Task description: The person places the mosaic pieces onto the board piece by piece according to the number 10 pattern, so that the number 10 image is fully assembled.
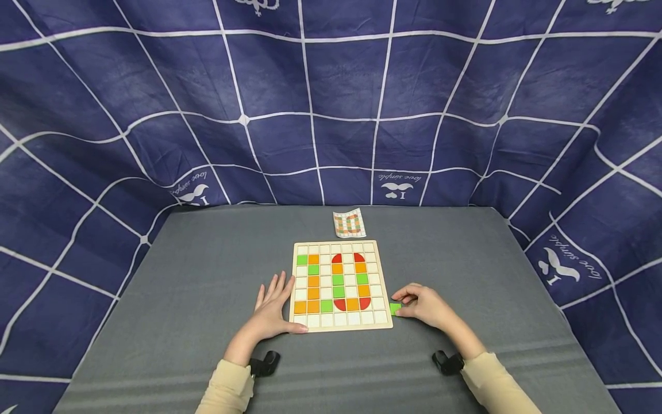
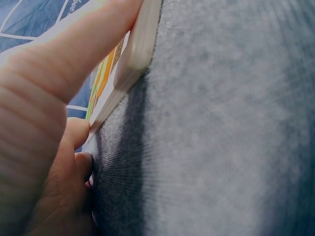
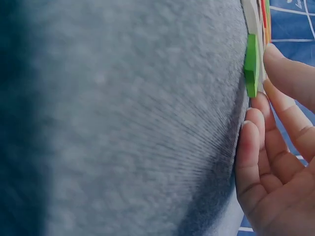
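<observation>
A square wooden grid board [image 1: 322, 328] lies flat on the table, set with green and orange square tiles and red rounded pieces. My left hand [image 1: 271, 313] is spread at its left side, thumb along the near left corner and index fingertip at the left edge. In the left wrist view the thumb [image 2: 74, 49] crosses the board's pale rim [image 2: 140, 44]. Just off the board's near right edge is a loose green tile [image 1: 395, 309]. My right hand [image 1: 425, 305] is over it, fingers bent loosely. The right wrist view shows a slight gap between thumb [image 3: 290, 73] and tile.
Beyond the board lies a small printed pattern card [image 1: 349, 223], slightly curled, with a similar coloured grid. The grey table [image 1: 217, 247] ends at a dark blue curtain [image 1: 341, 144] with white lines, which hangs at the back and both sides.
</observation>
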{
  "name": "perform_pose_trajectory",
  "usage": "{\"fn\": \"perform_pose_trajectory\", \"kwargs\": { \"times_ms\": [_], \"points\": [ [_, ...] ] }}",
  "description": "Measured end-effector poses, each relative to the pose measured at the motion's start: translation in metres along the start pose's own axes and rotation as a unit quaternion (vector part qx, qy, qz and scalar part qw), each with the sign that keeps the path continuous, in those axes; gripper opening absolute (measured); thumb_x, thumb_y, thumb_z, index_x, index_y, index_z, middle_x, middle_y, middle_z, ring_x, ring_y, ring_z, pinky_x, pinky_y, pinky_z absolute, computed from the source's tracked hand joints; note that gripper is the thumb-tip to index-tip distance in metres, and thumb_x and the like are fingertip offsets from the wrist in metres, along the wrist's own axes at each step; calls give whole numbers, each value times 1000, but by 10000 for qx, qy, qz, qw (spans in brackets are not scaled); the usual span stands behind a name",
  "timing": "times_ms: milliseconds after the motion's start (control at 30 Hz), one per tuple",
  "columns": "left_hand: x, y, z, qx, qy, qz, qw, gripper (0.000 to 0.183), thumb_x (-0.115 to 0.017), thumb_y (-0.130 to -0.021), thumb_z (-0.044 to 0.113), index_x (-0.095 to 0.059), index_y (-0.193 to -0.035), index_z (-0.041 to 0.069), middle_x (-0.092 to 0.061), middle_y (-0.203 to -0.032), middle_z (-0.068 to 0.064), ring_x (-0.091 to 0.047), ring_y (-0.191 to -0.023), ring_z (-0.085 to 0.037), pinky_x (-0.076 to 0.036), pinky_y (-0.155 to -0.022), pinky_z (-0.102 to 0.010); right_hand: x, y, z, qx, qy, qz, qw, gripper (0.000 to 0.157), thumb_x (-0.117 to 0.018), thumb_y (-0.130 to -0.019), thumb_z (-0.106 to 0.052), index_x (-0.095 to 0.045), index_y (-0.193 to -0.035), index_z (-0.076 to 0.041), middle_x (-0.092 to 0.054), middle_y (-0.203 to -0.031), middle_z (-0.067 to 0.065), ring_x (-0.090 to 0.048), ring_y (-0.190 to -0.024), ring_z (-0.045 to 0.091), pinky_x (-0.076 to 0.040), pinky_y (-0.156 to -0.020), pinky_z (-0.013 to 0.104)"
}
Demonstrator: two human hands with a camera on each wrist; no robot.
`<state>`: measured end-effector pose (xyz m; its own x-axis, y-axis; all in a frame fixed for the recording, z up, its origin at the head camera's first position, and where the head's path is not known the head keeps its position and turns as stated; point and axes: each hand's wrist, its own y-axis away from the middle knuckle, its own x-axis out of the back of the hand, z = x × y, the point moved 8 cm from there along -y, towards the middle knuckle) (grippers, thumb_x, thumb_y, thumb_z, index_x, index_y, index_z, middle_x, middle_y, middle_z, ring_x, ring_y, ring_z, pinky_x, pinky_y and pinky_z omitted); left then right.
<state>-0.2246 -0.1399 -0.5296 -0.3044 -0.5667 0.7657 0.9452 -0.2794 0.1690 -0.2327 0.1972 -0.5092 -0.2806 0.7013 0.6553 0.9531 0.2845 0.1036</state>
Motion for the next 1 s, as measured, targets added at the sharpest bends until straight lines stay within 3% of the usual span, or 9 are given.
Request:
{"fn": "perform_pose_trajectory", "kwargs": {
  "times_ms": [267, 467, 767, 1000],
  "points": [
    [0, -1, 0, -15, 3, 22, 10000, 130, -92, -60, 49, -17, -157, 5, -5, -165, -20, 2, -153, -40, 7, -120, -60, -5, 4, -9, 343, 471, 14, 9983, 25, -85, -73, -7, -72, -94, -12, -58, -87, -3, -51, -79, 6, -49, -68, 21],
    [-1, 0, 0, -15, 23, 13, 10000, 130, -92, -61, 49, -17, -158, 6, -5, -165, -19, 2, -153, -39, 7, -120, -60, -6, 6, -15, 254, 679, 124, 9973, 28, -86, -71, -2, -67, -89, -12, -54, -83, -2, -50, -76, 8, -47, -66, 21],
    [-1, 1, 2, 0, 39, 31, 10000, 130, -92, -60, 49, -18, -158, 6, -5, -165, -19, 2, -153, -39, 7, -120, -60, 2, 6, -4, 93, 140, 375, 9992, 20, -77, -79, 1, -71, -96, -7, -66, -88, 1, -61, -74, 5, -52, -64, 21],
    [0, 2, 2, 0, 27, 51, 10000, 130, -92, -60, 49, -18, -158, 6, -5, -165, -19, 2, -153, -39, 7, -120, -60, 18, -8, 0, -105, -224, 913, 9955, 23, -77, -83, -4, -71, -105, -4, -71, -98, 9, -68, -85, 17, -55, -70, 22]
  ]
}}
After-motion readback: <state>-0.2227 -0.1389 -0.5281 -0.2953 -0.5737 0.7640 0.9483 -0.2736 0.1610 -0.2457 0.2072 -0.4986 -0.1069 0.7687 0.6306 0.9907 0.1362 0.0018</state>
